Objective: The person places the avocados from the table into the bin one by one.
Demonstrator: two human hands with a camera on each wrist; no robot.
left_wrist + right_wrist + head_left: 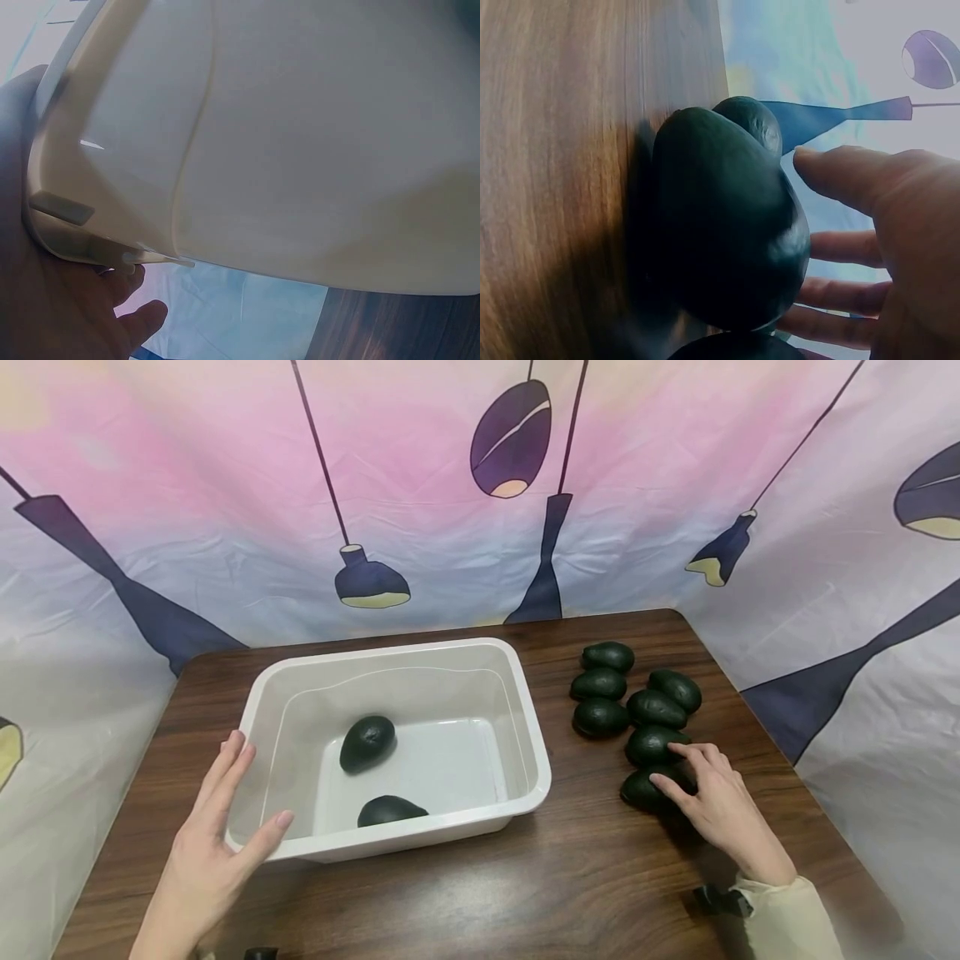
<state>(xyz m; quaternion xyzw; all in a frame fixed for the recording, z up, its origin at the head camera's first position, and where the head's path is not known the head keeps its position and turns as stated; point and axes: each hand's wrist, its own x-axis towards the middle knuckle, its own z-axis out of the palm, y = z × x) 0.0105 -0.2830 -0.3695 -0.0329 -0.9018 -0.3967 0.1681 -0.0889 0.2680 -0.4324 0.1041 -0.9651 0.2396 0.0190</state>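
Seven dark green, egg-shaped avocados lie in a cluster on the right half of the dark wood-grain table [480,893] in the head view, and the nearest one, the dark green avocado at the front of the cluster [643,788], sits directly under the fingertips of the right hand [720,810], whose grip is spread and only beginning to curve over it, touching rather than clasping. Its long axis runs roughly left to right across the table, crosswise to the reaching fingers. The left hand [213,839] is well apart from it, resting open against the near left corner of the white rectangular plastic tub [525,727], which holds two more dark avocados [367,743]. From the left wrist view, only the tub's pale outer wall [300,135] fills the frame, with the left palm [45,300] flat beside its rim and nothing gripped. From the right wrist view, the front avocado [727,232] lies just beside the right hand's fingers [847,176], thumb above and fingers extended along its far side, the grip not yet closed; another avocado [754,120] touches it behind.
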